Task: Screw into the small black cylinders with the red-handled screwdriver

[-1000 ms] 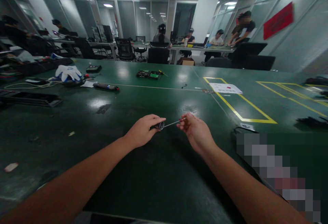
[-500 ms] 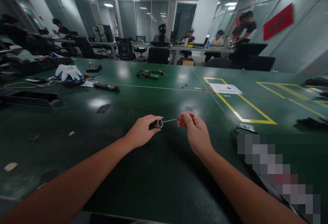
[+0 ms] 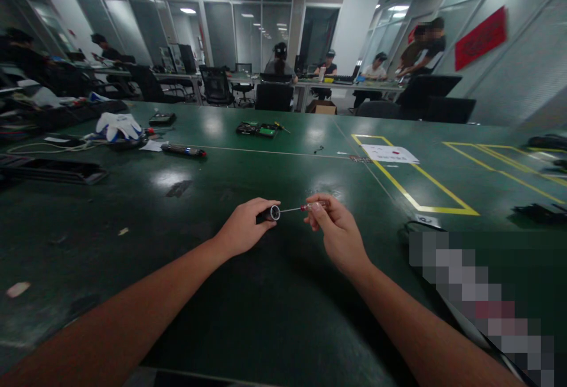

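My left hand (image 3: 248,224) is closed around a short dark cylinder (image 3: 266,214) whose round, silvery open end faces right. My right hand (image 3: 336,227) grips a screwdriver (image 3: 322,204) by its reddish, see-through handle, between thumb and fingers. The thin metal shaft points left, and its tip reaches the open end of the cylinder. How deep the tip sits inside cannot be made out. Both hands are just above the green table (image 3: 248,316).
White-and-blue gloves (image 3: 119,127) and a dark pen-shaped tool (image 3: 183,150) lie at the left. An open tool case (image 3: 257,129) is further back. A paper sheet (image 3: 390,153) overlaps yellow tape at the right. Several people sit or stand beyond the table.
The fingers of my right hand have shifted on the screwdriver, so more of its handle shows. The cylinder and my left hand have moved very slightly left.
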`<state>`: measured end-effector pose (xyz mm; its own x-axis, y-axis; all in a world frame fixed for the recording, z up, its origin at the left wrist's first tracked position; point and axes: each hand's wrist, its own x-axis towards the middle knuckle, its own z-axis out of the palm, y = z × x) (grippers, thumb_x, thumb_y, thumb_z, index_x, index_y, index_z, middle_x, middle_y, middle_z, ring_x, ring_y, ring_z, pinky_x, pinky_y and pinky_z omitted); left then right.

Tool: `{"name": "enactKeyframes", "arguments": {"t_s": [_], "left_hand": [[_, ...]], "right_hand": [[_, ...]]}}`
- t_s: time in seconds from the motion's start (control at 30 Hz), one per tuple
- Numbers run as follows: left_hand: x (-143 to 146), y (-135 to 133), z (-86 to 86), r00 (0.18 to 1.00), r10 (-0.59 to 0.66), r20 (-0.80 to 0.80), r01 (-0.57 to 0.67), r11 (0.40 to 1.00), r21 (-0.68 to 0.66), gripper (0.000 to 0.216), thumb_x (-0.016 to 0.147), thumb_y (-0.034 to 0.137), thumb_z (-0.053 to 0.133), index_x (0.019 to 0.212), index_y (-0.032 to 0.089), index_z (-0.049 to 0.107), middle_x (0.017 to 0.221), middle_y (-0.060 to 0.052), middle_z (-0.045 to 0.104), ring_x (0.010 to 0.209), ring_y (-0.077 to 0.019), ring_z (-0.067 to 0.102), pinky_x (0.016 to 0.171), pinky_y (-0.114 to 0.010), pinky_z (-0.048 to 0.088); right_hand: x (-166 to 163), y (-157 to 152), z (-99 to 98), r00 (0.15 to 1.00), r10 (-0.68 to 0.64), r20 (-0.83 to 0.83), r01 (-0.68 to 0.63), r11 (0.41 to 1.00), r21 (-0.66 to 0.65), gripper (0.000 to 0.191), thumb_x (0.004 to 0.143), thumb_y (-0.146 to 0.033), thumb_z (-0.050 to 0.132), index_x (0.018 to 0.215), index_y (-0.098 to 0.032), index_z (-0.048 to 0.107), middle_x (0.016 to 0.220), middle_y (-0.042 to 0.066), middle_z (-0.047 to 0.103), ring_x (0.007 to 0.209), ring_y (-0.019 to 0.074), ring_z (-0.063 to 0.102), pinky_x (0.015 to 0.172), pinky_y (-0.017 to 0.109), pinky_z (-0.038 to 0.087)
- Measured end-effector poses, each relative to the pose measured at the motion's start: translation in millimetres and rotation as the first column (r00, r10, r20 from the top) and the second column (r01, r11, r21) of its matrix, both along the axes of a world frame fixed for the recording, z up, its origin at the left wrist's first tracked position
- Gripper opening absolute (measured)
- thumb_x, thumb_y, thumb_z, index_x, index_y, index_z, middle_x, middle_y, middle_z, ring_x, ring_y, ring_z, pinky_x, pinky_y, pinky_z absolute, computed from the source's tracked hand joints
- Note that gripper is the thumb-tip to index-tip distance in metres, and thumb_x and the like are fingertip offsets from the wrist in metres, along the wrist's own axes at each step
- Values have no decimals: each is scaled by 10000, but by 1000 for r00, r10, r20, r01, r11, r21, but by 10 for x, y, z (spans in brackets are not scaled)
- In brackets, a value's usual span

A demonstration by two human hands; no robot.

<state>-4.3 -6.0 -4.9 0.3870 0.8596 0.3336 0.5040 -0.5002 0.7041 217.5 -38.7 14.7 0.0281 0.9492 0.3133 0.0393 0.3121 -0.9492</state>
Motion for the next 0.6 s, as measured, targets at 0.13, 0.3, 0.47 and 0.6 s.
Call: {"name": "enactKeyframes", "arguments": {"t_s": [0.13, 0.3, 0.47, 0.6], "left_hand": [[5, 7, -8, 999, -29, -22, 30, 999, 23, 413, 865, 111, 705, 1261, 226, 688, 1218, -61, 694, 1119, -214, 648, 1055, -404, 496], [27, -19, 12, 1000, -21, -5, 21, 1000, -10, 441, 865, 113, 712, 1289, 230, 680, 1183, -60, 694, 1071, -206, 654, 1012, -389, 519], [29, -43, 42, 997, -51, -64, 51, 999, -2, 456, 883, 108, 695, 1325, 213, 658, 1227, -65, 681, 1092, -201, 647, 1021, -380, 517], [16, -17, 55, 986, -72, -149, 90, 988, 122, 433, 931, 118, 629, 1354, 211, 638, 1287, -77, 662, 1179, -213, 618, 1069, -394, 494]], "right_hand": [[-5, -36, 20, 995, -36, 96, 35, 999, 5, 350, 969, -526, 575, 873, -236, 745, 724, 12, 655, 618, 158, 539, 624, 318, 449], [-14, -4, -16, 995, -102, 1, 102, 995, 15, 225, 935, -446, 648, 945, -233, 720, 771, 19, 693, 721, 189, 630, 728, 346, 498], [1, 113, -155, 990, -126, -64, 122, 991, -57, 301, 929, -519, 645, 931, -224, 705, 807, 31, 705, 742, 196, 652, 758, 366, 513], [88, 247, -210, 928, -80, -363, -41, 948, -315, 317, 873, -518, 701, 804, -211, 669, 695, 9, 621, 623, 171, 586, 766, 398, 557]]}}
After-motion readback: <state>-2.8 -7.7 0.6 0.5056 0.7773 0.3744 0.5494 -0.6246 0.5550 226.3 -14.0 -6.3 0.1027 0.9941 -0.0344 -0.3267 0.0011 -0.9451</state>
